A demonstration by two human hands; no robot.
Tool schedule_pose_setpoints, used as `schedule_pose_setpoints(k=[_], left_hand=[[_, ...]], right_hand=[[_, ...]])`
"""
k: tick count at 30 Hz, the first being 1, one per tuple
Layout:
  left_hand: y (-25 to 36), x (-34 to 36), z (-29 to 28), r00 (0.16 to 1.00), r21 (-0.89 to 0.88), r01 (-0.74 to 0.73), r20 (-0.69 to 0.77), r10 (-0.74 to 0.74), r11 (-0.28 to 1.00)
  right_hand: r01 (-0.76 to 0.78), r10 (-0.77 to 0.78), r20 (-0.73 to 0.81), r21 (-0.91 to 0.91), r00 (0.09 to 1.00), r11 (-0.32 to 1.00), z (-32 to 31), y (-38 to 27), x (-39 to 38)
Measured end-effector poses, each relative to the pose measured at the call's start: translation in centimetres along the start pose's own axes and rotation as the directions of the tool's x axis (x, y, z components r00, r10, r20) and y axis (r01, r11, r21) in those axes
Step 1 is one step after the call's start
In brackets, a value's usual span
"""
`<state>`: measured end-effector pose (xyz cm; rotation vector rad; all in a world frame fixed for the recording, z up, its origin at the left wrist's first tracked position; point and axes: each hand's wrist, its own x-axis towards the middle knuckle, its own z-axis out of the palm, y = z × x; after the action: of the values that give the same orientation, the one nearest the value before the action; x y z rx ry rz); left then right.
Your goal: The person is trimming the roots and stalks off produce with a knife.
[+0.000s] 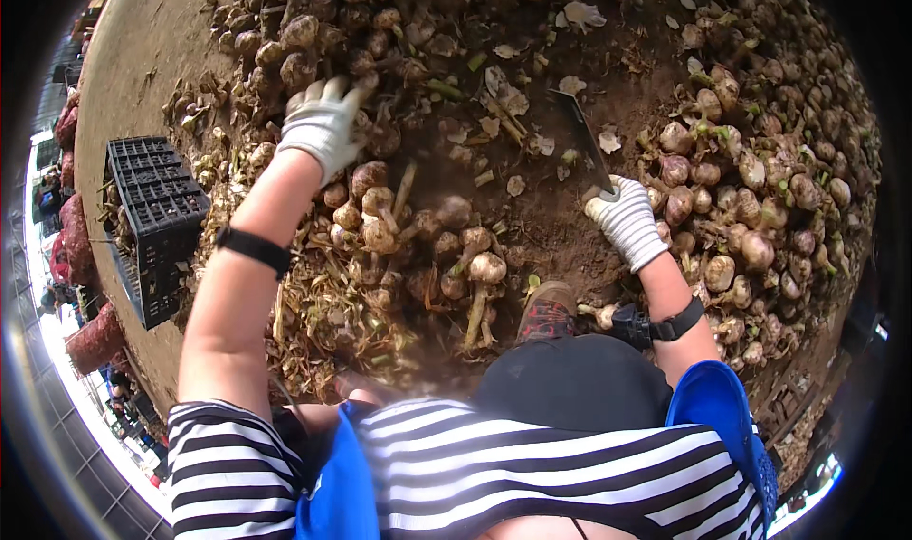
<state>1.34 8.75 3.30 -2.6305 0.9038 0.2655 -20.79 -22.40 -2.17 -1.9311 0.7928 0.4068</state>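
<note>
White-gloved, the left hand (328, 127) has its fingers spread apart over the soiled garlic bulbs (299, 32), which lie at and just beyond the fingertips; whether they touch one, I cannot tell. The right hand (627, 222) has its fingers closed around a dark-bladed knife (582, 141). Its long, straight blade extends out ahead of those fingers, slanting away and leftward above the bare soil (556, 222).

Dark blade (584, 139) between garlic heaps (746, 208)
</note>
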Motion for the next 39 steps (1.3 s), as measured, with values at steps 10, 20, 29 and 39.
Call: schedule_pose_setpoints(k=[10,20,29,39], left_hand=[[1.0,0.0,0.2,0.935,0.019,-0.33,0.142,0.324,0.944],[3.2,2.5,1.5,0.617,0.242,-0.782,0.43,0.66,0.574],[7.0,4.0,3.5,0.997,-0.994,0.079,0.078,0.022,-0.074],[10.1,-2.8,0.1,0.981,-0.925,0.076,0.003,0.193,-0.372]], right_hand=[[0.138,-0.137,0.065,-0.009,0.988,0.99,1.0,0.3,0.3],[0.067,-0.056,0.116,-0.089,0.992,0.994,1.5,0.1,-0.3],[0.122,-0.119,0.053,-0.065,0.992,0.99,0.1,-2.1,-1.5],[0.573,-0.657,0.034,-0.524,0.753,0.63,-0.4,-6.1,-4.0]])
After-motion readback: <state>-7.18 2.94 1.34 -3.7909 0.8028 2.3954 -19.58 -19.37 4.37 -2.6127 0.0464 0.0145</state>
